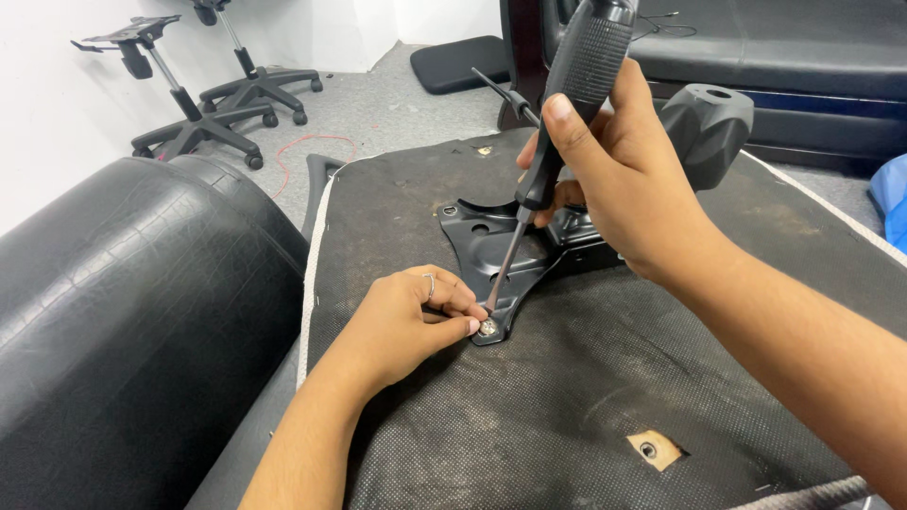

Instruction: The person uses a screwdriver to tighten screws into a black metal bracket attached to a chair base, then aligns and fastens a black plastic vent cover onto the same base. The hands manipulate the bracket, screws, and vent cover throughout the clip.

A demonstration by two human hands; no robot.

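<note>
Gripping the thick black ribbed handle, the right hand [614, 179] is closed firmly around a long screwdriver [553, 142], thumb pressed flat along the front of the grip. The tool leans, handle high and toward the top of the view, its slim steel shaft running down and to the left. Down at the tip sits the left hand [406, 326], fingers curled in and pinched together, thumb and forefinger closed on a small silver bolt [488, 328] with a washer under it, right where the shaft meets it. A thin ring shows on one finger of that hand.

That bolt sits in the near corner lug of a black metal plate [501, 246], a chair mechanism lying flat on the upturned underside of a seat [586, 406]. The underside is covered in dark, dusty fabric with a pale piped edge. Behind the right hand a chunky black plastic knob [709, 123] sticks out from the mechanism, and a thin black lever [505, 94] pokes up beside the screwdriver handle.

Nearer the person, a small tear in the fabric shows pale wood around a threaded hole [652, 450]. Off to the left lies a black cushioned chair back [123, 321] with a cracked leather look. Further out, on the grey carpet, stand two wheeled chair bases [222, 104] with upright posts, against a white wall.
</note>
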